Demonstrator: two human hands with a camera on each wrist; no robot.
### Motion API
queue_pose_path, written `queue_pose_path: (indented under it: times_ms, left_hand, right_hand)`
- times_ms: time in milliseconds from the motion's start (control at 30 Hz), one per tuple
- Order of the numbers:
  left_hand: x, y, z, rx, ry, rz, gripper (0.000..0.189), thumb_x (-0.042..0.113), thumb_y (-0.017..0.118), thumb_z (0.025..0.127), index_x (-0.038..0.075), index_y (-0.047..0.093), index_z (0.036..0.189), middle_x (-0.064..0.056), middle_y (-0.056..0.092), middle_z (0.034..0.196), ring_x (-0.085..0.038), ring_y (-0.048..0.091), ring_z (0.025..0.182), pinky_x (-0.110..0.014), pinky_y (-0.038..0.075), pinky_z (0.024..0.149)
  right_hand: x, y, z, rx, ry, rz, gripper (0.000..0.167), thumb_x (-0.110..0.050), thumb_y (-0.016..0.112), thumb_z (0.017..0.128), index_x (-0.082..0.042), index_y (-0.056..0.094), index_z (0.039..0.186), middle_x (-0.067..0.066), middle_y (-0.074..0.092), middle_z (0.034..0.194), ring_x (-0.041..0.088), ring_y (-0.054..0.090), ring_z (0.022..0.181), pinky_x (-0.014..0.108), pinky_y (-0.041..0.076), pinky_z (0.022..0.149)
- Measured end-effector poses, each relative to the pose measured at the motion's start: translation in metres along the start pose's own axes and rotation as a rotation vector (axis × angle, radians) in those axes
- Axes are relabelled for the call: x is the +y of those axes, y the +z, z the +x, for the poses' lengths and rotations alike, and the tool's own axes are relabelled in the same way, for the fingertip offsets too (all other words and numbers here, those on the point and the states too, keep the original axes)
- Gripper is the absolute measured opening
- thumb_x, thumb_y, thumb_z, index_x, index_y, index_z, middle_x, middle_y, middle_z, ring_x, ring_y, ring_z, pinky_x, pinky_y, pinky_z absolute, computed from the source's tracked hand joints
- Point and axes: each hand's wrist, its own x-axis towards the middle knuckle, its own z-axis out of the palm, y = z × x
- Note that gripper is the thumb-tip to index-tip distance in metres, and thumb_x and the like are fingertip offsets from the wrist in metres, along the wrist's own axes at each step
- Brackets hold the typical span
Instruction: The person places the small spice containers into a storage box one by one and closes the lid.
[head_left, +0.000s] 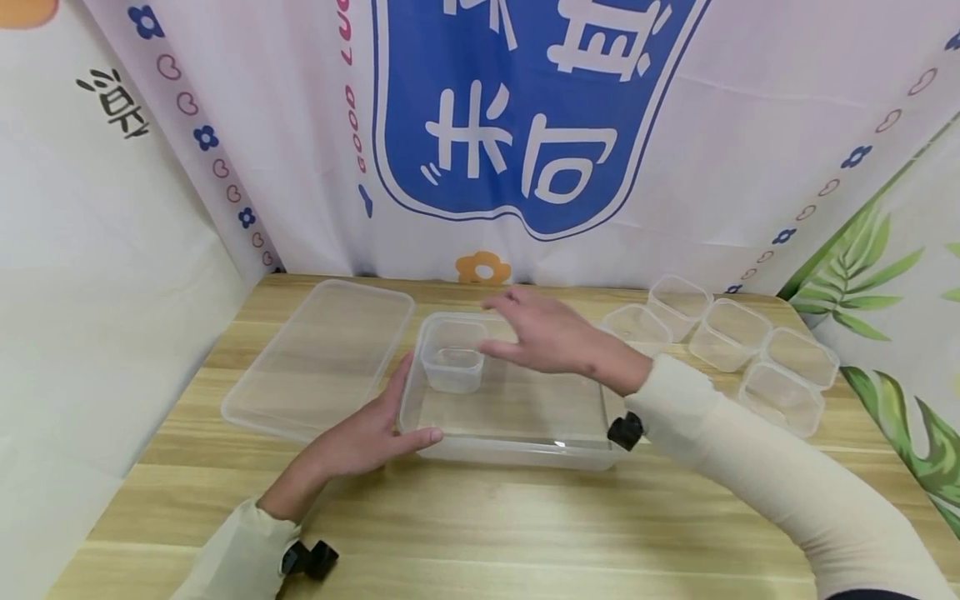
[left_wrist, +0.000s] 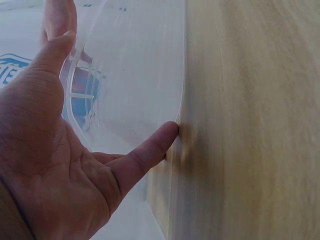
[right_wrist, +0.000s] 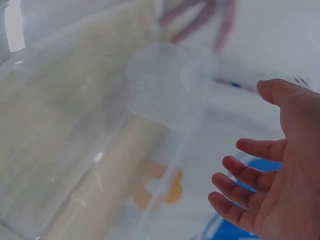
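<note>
A large clear rectangular plastic container (head_left: 517, 456) stands on the wooden table. Inside its far left part sits a small clear tub (head_left: 454, 380). My left hand (head_left: 362, 439) rests against the container's left side, thumb and fingers spread around the near left corner. In the left wrist view an extended digit touches the lower part of the container wall (left_wrist: 135, 75). Over the container hovers my right hand (head_left: 551, 336), fingers relaxed and apart, just right of the small tub. Seen from the right wrist, this hand (right_wrist: 280, 165) holds nothing.
To the left lies a flat translucent lid (head_left: 318, 358). Several small clear tubs are grouped at the right, one (head_left: 782, 398) nearest the front and another (head_left: 637, 327) beside the large container. A printed curtain (head_left: 300, 167) hangs behind the wooden table (head_left: 487, 533).
</note>
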Motion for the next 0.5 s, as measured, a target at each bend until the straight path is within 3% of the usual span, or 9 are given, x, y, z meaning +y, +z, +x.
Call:
queue_pose_path:
  times_ms: [100,267,500]
  left_hand:
    - [0.001,0.0,-0.001,-0.005,-0.019,0.019,0.112,0.038,0.074,0.098,0.026,-0.015,0.164,-0.022,0.025,0.162,-0.044,0.044,0.134,-0.064,0.04,0.1]
    - [0.005,0.001,-0.004,-0.016,-0.072,0.037,0.112,0.043,0.071,0.098,0.03,-0.02,0.162,-0.027,0.028,0.16,-0.043,0.045,0.133,-0.063,0.042,0.099]
    - [0.004,0.002,-0.004,-0.011,-0.105,0.051,0.113,0.046,0.07,0.098,0.031,-0.021,0.162,-0.028,0.034,0.157,-0.041,0.049,0.13,-0.06,0.045,0.097]
  right_hand:
    - [0.013,-0.014,-0.02,0.068,0.027,0.04,0.065,-0.05,0.062,0.101,-0.01,0.05,0.152,0.015,0.051,0.144,0.031,0.052,0.129,0.051,0.043,0.104]
    - [0.041,-0.028,-0.056,0.151,0.154,0.079,0.065,-0.047,0.059,0.103,-0.007,0.047,0.153,0.018,0.047,0.15,0.037,0.047,0.133,0.059,0.04,0.105]
    - [0.086,-0.025,-0.101,0.229,0.277,0.095,0.065,-0.039,0.06,0.105,0.005,0.045,0.151,0.028,0.047,0.145,0.046,0.049,0.127,0.063,0.039,0.101]
